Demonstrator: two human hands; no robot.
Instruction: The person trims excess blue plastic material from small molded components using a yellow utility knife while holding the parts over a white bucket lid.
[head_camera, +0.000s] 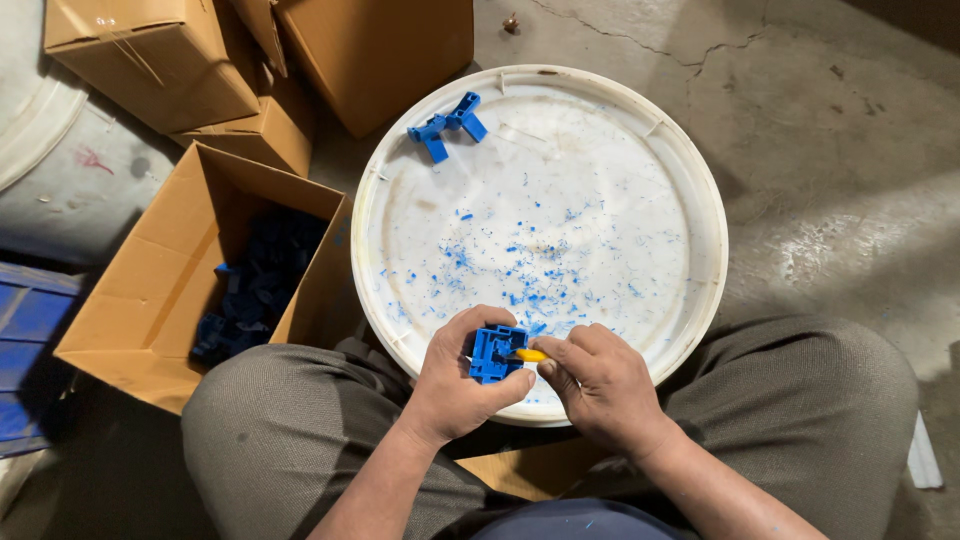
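While pinched between thumb and fingers of the left hand (462, 375), small blue plastic part (496, 353), held just over the near rim of the round white tray (690, 180). Left fingers clenched round the part, thumb across its lower edge. Right hand (600, 385) just beside, fingers closed on a small yellow tool (530, 355), its tip touching the right side of the part; only the yellow end visible, the rest hidden in the fist. Both hands above the tray's near edge, between the knees in grey-brown trousers (820, 400).

On the tray's floor, directly beyond the hands, a scatter of fine blue shavings (520, 280), thickest near the hands and thinning toward the tray's middle. At the tray's far-left rim, another blue plastic piece (447, 124), a cluster of joined shapes, lying well apart from the hands.

Left of the tray, touching its side, an open cardboard box (130, 290) with flaps spread, holding a heap of dark blue parts (250, 290) in shadow. Beyond that box, at the tray's far left, more brown cartons (160, 60), stacked and closed, one large carton (385, 50) standing just beyond the tray's far rim. Further left of the open box, the edge of a blue crate (30, 350), partly cut off by the frame. Right of and beyond the tray, cracked grey concrete floor (830, 130), a patch of sunlight on it.
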